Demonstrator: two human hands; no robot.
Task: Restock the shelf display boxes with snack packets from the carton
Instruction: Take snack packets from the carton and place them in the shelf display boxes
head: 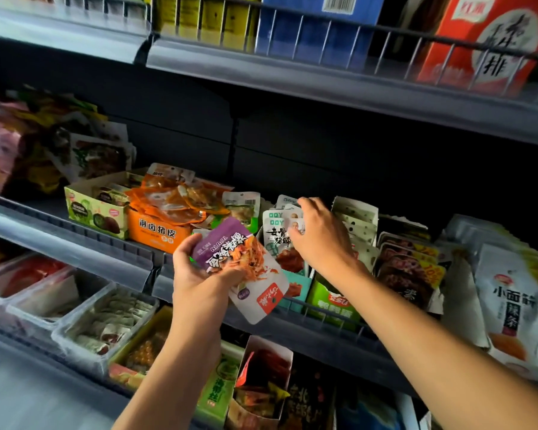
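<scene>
Left hand (199, 262) is gripping a purple-and-white plastic snack packet (243, 268) with orange food print, fingers curled around its left edge, holding it in front of the dark metal middle shelf (323, 330). Right hand (320, 237) is reaching into the row of white upright packets (277, 234) in a teal display box (298, 290), fingertips pinching one. Orange cardboard display box (156, 234) is sitting to the left.

We've got both forearms bare, reaching up and fwd from the bottom of the view. Our left hand (199, 265) sits palm-up w/ fingers curled, gripping a packet. Our right hand (319, 235) is further fwd and a bit higher, back of hand toward us, wrist bent, fingers curled down and pinching. The two hands are near each other, not touching.
</scene>
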